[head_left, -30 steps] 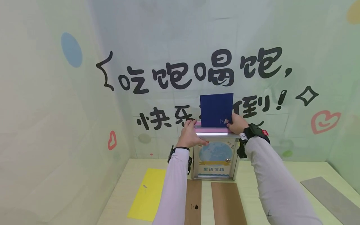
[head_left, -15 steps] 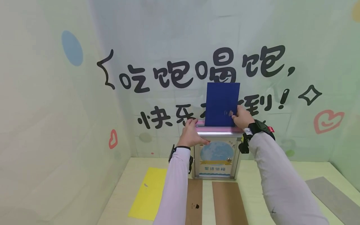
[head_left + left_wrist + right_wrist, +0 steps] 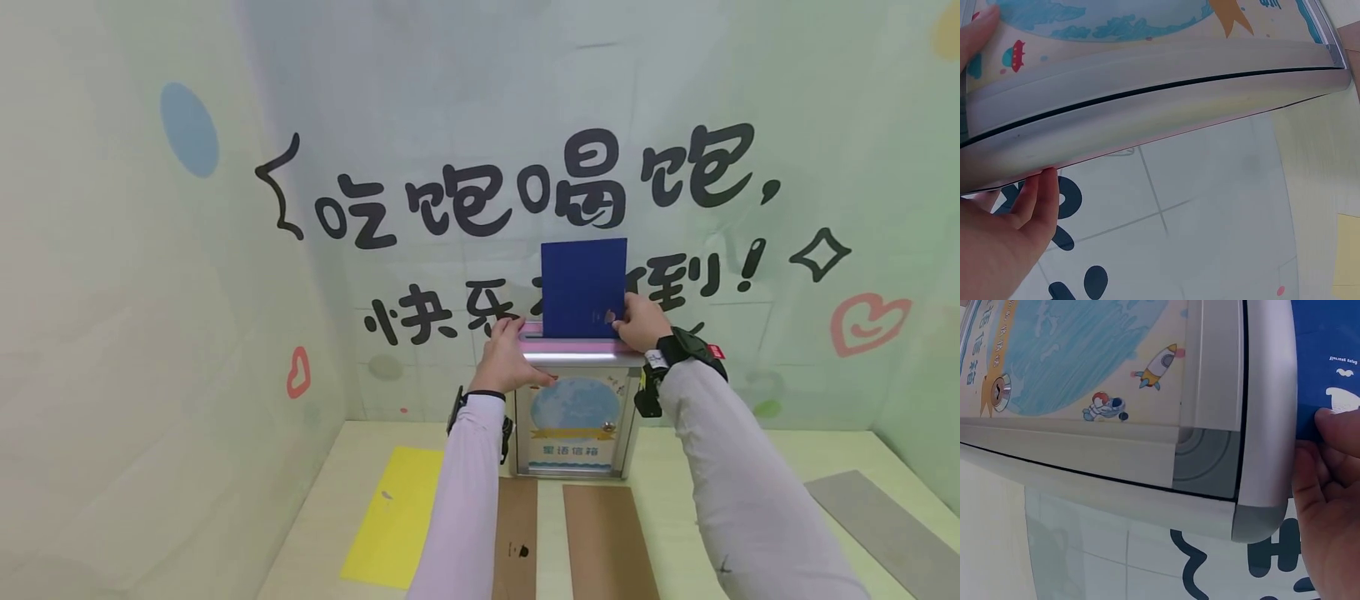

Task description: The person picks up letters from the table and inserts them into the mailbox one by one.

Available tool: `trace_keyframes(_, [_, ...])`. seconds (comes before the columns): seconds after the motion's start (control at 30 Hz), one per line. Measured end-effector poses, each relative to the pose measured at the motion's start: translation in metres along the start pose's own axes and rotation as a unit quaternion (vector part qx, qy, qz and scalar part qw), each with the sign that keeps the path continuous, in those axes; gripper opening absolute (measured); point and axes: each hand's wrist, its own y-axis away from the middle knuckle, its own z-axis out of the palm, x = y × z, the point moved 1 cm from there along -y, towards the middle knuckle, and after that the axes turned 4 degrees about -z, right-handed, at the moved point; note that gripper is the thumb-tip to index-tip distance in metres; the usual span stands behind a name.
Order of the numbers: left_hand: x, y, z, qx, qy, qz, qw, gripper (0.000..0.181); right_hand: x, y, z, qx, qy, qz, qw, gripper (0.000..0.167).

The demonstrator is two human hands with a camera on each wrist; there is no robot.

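Note:
A letterbox (image 3: pixel 573 417) with a silver frame and a decorated front panel stands against the back wall. Its pink top (image 3: pixel 576 347) has a long slot. Out of the slot rises a flat blue envelope (image 3: pixel 581 283), upright, its lower end hidden inside. My right hand (image 3: pixel 643 323) pinches the envelope's right edge just above the box; the right wrist view shows the thumb on the blue paper (image 3: pixel 1319 375) near small white print. With my left hand (image 3: pixel 507 360) I hold the box's upper left corner, thumb on the front, fingers over the top.
On the pale table lie a yellow sheet (image 3: pixel 397 517) at left, two brown pieces (image 3: pixel 516 533) in front of the box, and a grey piece (image 3: pixel 885 517) at right. Walls with printed lettering enclose the table at back and sides.
The blue envelope rose higher out of the slot half a second ago and has since gone partly back down with my right hand. My left hand has stayed on the box corner.

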Motion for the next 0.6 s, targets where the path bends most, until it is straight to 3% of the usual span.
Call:
trace_keyframes(0.13, [-0.001,0.0,0.001,0.001,0.001,0.005,1.0,0.11,-0.001,0.001,0.001,-0.002,0.008,-0.004,1.0,0.023])
trace_keyframes(0.37, [-0.002,-0.002,0.002,-0.004,0.0,-0.002,1.0,0.111,-0.003,0.004,-0.005,-0.035,-0.019,0.028,0.9988,0.027])
trace_keyframes(0.6, [-0.002,0.0,0.001,-0.005,-0.003,-0.007,1.0,0.111,-0.007,0.006,-0.01,-0.047,-0.038,0.01,0.9981,0.027])
